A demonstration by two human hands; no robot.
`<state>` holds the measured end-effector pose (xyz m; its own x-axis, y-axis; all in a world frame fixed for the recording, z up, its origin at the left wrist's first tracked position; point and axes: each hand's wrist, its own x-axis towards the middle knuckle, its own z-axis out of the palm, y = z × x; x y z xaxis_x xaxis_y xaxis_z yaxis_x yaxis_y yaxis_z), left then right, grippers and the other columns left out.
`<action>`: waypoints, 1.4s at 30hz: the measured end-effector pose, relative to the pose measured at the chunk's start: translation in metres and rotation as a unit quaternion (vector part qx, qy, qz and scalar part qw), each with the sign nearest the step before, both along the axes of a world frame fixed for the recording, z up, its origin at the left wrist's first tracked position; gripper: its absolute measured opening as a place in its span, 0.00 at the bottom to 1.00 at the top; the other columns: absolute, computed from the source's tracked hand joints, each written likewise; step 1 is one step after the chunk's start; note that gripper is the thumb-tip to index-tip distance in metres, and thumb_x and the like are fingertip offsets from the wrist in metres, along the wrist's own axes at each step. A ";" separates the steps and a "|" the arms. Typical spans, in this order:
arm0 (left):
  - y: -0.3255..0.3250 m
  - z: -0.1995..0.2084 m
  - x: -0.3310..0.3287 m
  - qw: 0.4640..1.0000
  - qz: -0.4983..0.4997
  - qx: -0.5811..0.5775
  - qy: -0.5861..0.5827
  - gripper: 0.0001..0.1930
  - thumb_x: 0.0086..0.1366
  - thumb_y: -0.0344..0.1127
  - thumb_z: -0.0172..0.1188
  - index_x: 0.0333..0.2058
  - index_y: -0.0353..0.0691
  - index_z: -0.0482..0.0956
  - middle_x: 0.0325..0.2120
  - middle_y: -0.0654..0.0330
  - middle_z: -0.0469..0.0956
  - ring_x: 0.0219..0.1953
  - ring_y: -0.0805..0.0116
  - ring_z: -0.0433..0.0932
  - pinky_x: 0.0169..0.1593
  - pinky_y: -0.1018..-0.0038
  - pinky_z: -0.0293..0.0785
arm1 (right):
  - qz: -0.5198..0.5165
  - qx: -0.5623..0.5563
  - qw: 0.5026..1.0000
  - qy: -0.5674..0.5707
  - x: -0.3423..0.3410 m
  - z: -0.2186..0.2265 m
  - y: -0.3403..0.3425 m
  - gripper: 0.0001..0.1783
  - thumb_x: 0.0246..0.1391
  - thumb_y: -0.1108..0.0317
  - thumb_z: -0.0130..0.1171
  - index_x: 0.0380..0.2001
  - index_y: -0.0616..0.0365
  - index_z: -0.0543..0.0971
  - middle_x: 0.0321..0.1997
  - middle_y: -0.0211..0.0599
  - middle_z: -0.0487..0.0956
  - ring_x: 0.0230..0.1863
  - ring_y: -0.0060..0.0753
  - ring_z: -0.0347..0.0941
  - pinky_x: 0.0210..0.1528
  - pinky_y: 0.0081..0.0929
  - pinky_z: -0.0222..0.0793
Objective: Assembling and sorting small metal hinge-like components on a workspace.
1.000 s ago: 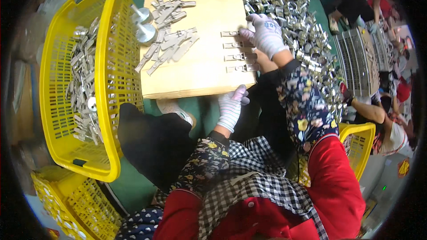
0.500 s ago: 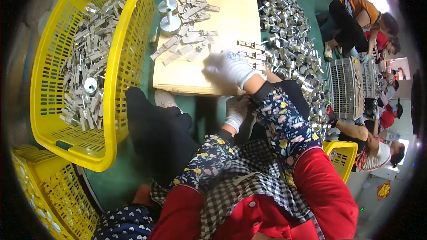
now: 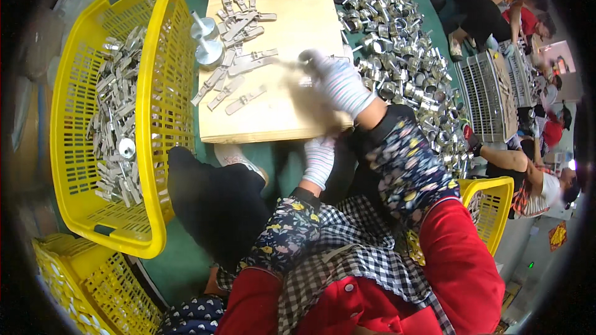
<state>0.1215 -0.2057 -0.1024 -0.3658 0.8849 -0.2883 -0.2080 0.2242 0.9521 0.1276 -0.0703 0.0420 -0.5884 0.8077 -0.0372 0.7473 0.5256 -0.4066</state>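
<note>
Floor: smooth dark green floor (image 3: 162, 268), with a seated co-worker in a white top (image 3: 550, 193) and others at the right, beside grey slatted crates (image 3: 483, 90).
Board: pale yellow rectangular wooden board (image 3: 273, 121) in front of the person, its near half mostly bare.
Metal pieces: long, flat, dull-grey metal clip pieces (image 3: 242, 28) lie loose and overlapping on the left half of the board; one flat grey strip (image 3: 246, 100) lies apart, nearest the person. More show in part beyond the right hand, near the right edge.
Right hand: in a white glove with pastel stripes (image 3: 340, 85), over the right part of the board, fingers toward the left; they are blurred, so I cannot tell how far they are spread or whether they hold anything.
Left hand: in a matching striped glove (image 3: 319, 156), at the near edge of the board; its fingers are mostly hidden, so their spread and any hold cannot be told.
Stemmed discs: two round grey metal discs with upright stems (image 3: 210, 53), at the board's left edge.
Basket: large bright yellow slotted plastic basket (image 3: 144, 155) on the left, heaped with similar grey pieces and one white round piece (image 3: 127, 148).
Ring heap: shiny silver metal rings with short stems (image 3: 403, 40), spread along the board's right side.
</note>
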 end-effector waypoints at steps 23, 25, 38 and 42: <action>0.001 0.035 -0.001 0.975 0.000 -0.131 -0.178 0.18 0.57 0.46 0.59 0.31 0.32 0.78 0.24 0.57 0.78 0.24 0.73 0.76 0.31 0.79 0.71 | -0.209 -0.322 0.876 0.291 0.075 -0.098 0.137 0.14 0.46 0.64 0.62 0.35 0.61 0.78 0.29 0.29 0.78 0.29 0.18 0.70 0.35 0.18 0.67; 0.000 0.034 -0.002 0.976 0.002 -0.136 -0.173 0.18 0.57 0.45 0.59 0.31 0.32 0.78 0.24 0.57 0.78 0.24 0.73 0.76 0.31 0.79 0.71 | -0.210 -0.317 0.879 0.287 0.073 -0.102 0.137 0.14 0.46 0.64 0.62 0.35 0.62 0.78 0.29 0.29 0.78 0.29 0.18 0.70 0.35 0.18 0.67; -0.001 0.030 0.000 0.977 0.011 -0.127 -0.173 0.19 0.57 0.47 0.60 0.31 0.32 0.78 0.25 0.56 0.78 0.24 0.72 0.76 0.32 0.79 0.72 | -0.188 -0.306 0.892 0.275 0.073 -0.091 0.132 0.21 0.42 0.61 0.63 0.38 0.65 0.77 0.35 0.38 0.79 0.36 0.29 0.73 0.41 0.24 0.67; 0.001 0.034 0.001 0.975 0.018 -0.135 -0.178 0.19 0.57 0.47 0.60 0.31 0.32 0.78 0.25 0.56 0.78 0.24 0.72 0.76 0.32 0.78 0.72 | -0.154 -0.211 0.937 0.232 0.074 -0.094 0.134 0.17 0.43 0.61 0.63 0.33 0.63 0.76 0.30 0.36 0.78 0.32 0.26 0.72 0.38 0.24 0.67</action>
<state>0.1228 -0.2043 -0.0682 -0.2299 0.7480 -0.6226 -0.5272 0.4420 0.7257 0.2016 0.0637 -0.0523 -0.3612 0.9132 -0.1885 0.5279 0.0336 -0.8486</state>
